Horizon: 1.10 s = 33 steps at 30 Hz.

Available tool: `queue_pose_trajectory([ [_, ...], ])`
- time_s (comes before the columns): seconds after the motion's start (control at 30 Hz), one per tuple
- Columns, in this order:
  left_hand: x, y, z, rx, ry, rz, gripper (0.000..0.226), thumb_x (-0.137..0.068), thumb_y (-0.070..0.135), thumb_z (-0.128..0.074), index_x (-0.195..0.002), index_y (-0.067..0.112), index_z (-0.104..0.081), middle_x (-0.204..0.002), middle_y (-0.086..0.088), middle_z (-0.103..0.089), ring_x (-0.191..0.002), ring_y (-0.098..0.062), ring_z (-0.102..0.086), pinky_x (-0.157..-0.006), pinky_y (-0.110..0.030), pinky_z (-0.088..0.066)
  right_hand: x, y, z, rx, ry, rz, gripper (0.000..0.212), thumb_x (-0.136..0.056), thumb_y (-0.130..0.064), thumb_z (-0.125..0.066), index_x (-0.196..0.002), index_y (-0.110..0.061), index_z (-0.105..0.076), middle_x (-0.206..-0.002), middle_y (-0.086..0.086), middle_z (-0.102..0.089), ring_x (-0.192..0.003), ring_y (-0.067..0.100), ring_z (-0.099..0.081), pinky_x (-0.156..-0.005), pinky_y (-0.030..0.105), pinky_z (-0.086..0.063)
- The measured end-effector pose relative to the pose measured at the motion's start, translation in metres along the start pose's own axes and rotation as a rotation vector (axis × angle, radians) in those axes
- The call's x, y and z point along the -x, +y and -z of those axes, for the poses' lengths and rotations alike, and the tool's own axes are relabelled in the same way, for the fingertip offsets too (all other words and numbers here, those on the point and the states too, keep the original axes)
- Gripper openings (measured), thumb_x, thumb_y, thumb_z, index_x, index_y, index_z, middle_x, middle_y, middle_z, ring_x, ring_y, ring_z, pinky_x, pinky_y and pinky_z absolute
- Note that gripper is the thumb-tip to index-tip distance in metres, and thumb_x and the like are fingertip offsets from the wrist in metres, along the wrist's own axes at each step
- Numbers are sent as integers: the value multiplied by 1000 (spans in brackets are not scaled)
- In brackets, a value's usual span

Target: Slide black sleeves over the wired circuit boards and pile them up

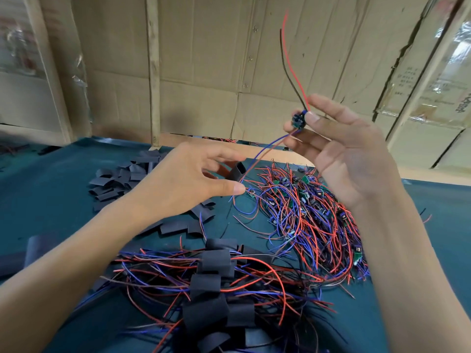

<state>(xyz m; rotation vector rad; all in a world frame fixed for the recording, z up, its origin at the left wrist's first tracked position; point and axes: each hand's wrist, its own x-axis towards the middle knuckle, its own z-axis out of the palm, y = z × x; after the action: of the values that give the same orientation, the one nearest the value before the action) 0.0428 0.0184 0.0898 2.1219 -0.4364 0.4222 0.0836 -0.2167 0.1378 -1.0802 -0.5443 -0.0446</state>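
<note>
Pinching a wired circuit board (297,121) between thumb and fingers, the right hand (349,154) holds it raised above the worktop (51,189). The left hand (188,182) grips a black sleeve (235,173), blue and red wires trailing beside its mouth. Sleeved boards (211,284) lie piled near the front edge.

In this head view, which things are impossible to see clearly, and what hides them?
1. Circuit board: tiny, half covered by the right hand's thumb and fingers; its parts are unreadable.
2. Black sleeve: its lower end is behind the left hand.
3. Sleeved pile: cut off by the bottom edge.
4. Labels on the cardboard: too small and blurred.
</note>
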Motion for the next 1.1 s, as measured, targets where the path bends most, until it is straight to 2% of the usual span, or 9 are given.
queue_pose_trajectory([
  [0.17,0,-1,1,-55,-42,-10,47,-71,28,-87,-111,43,-67,-87,50,-59,-95,16,-61,-80,0,-43,4,-10,-3,39,38,88,30,-90,4,-60,-120,0,-59,-94,15,-72,-86,35,-71,-80,41,-58],
  [0.33,1,-4,0,-4,-50,18,44,-70,25,-88,-110,36,-71,-89,28,-71,-88,2,-69,-89,-23,-53,6,-21,0,86,60,140,29,-90,3,-61,-119,-1,-59,-94,15,-71,-87,35,-70,-79,41,-57],
  [0.4,1,-4,0,20,-66,21,45,-70,25,-88,-110,36,-71,-91,27,-72,-88,2,-69,-87,-22,-53,6,-21,0,108,66,149,28,-91,4,-60,-118,-1,-59,-94,15,-71,-86,36,-70,-78,41,-57],
  [0.53,0,-8,1,139,-119,60,45,-68,17,-89,-107,32,-72,-101,13,-75,-91,-4,-70,-81,-15,-53,6,-22,1,96,87,162,26,-90,5,-60,-115,0,-60,-94,17,-69,-87,37,-69,-80,43,-57],
  [0.73,2,-6,2,202,-181,114,45,-69,12,-87,-109,25,-72,-97,10,-76,-88,-5,-71,-78,-10,-50,5,-21,3,89,82,158,27,-90,5,-60,-116,-1,-60,-95,17,-69,-88,37,-68,-81,43,-57],
  [0.93,5,-1,0,259,-201,123,44,-70,8,-86,-110,21,-72,-96,8,-76,-85,-5,-70,-78,-12,-52,4,-18,3,126,55,142,28,-89,4,-61,-117,-1,-60,-95,16,-71,-88,37,-69,-80,43,-57],
  [1.1,4,0,3,316,-205,147,47,-67,10,-85,-110,21,-73,-102,4,-76,-90,-10,-70,-85,-18,-55,3,-19,6,143,49,145,28,-88,4,-60,-116,-1,-61,-97,18,-70,-88,38,-69,-81,43,-57],
])
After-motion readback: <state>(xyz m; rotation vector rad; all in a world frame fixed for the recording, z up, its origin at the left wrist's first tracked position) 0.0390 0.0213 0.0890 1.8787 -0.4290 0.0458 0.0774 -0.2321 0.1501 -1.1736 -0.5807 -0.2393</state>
